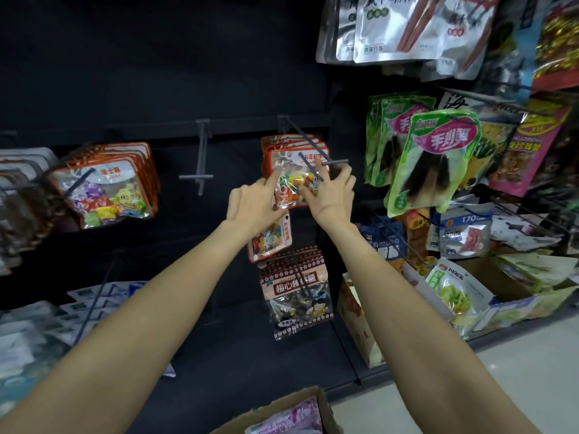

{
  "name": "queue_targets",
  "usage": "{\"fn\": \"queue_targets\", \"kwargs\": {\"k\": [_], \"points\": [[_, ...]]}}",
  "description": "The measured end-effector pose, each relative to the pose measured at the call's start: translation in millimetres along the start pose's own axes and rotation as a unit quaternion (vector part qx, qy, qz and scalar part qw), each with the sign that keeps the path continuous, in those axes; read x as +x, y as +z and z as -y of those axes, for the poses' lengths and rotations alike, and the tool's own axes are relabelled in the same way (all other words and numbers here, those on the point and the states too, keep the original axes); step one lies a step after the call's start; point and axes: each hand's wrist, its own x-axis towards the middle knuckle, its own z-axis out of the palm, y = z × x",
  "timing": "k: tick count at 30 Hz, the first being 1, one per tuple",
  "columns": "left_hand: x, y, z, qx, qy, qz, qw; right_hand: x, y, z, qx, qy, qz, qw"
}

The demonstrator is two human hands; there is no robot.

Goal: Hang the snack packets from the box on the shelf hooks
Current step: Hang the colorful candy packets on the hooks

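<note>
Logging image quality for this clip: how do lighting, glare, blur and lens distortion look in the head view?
Head view: dim, with the dark back panel nearly featureless; glare on the silver pouches at the top; the edges are smeared, especially the far-right packets and the left stacks; wide-angle stretch on the forearms; the hands and the candy packet are fairly sharp.

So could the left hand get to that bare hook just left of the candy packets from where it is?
Probably yes. The empty hook sticks out in open space just left of the left hand, with nothing hanging between them. That hand is busy, though: it holds a candy packet against the one being hung.
</note>
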Motion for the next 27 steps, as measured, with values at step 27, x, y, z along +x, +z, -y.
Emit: {"fn": "queue_targets", "kwargs": {"k": [27], "points": [[-49,-16,-35,-0.345,-0.026,-0.135,0.928,-63,-52,-35,0.237,-0.077,-0.096,0.964]]}}
